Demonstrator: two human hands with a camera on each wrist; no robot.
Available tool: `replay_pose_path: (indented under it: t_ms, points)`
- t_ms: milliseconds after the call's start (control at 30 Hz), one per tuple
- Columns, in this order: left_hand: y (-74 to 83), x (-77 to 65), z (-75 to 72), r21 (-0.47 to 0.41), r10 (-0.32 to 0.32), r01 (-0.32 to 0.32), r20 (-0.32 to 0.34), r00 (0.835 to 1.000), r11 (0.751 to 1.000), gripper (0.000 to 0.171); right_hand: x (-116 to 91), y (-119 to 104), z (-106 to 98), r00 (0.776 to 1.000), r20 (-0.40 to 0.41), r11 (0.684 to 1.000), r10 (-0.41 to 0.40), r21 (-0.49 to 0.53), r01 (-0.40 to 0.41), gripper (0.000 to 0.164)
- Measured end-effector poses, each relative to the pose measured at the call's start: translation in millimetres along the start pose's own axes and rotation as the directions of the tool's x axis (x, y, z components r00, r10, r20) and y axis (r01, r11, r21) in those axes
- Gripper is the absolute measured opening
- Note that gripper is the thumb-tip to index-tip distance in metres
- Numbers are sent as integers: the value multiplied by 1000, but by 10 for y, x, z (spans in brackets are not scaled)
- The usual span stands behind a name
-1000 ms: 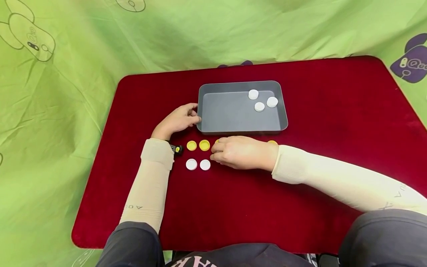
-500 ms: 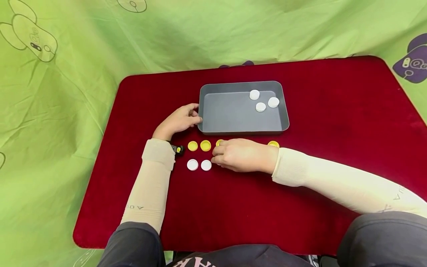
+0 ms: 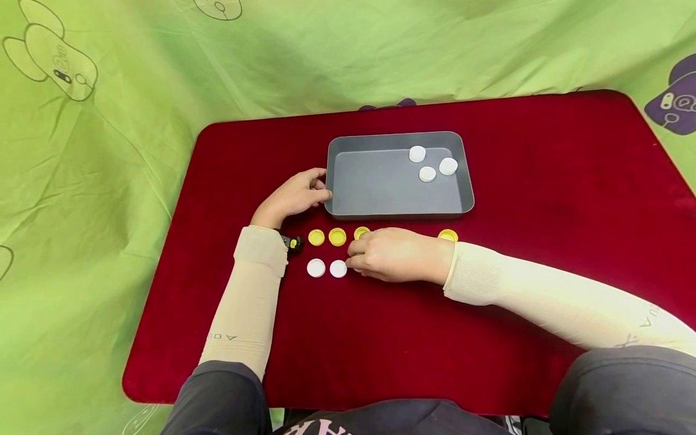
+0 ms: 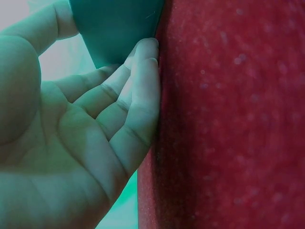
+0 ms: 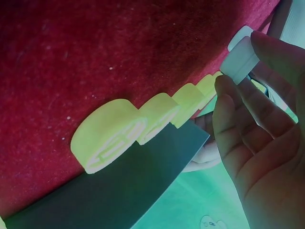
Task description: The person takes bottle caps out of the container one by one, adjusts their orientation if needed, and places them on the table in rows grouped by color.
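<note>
My left hand (image 3: 298, 192) grips the left end of a grey rectangular tray (image 3: 399, 215), thumb at the rim and fingers against the outer wall (image 4: 119, 28). Three white bottle caps (image 3: 427, 174) lie in the tray's right half. In front of it, my right hand (image 3: 399, 254) pinches a white bottle cap (image 5: 238, 61) between thumb and fingers, low over the cloth; in the head view the hand mostly hides that cap. Left of this hand lie two more white caps (image 3: 338, 269). Yellow bottle caps (image 3: 337, 236) form a row behind them, partly covered by the right hand.
A red cloth (image 3: 348, 338) covers the table. Another yellow cap (image 3: 448, 235) shows beyond the right wrist. A small black device (image 3: 293, 244) sits at the left wrist. Green printed fabric (image 3: 304, 54) hangs behind and to the left.
My right hand has shifted slightly toward my body, exposing more of the third yellow cap. The left hand stays at the tray. The head view has drifted a little.
</note>
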State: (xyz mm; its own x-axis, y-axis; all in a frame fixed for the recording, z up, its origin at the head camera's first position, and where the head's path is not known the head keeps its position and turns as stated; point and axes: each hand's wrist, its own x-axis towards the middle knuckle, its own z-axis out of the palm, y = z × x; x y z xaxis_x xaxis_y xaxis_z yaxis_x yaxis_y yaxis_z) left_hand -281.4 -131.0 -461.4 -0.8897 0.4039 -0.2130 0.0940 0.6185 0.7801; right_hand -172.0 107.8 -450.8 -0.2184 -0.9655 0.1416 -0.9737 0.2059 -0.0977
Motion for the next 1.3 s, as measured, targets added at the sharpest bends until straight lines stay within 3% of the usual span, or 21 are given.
replay_pose_path:
  t_ms: [1300]
  points:
    - [16,1,0,-12,-2,2,2,1000,1000,55,-26,9,72,1000,15,1000,-4,7,4,19]
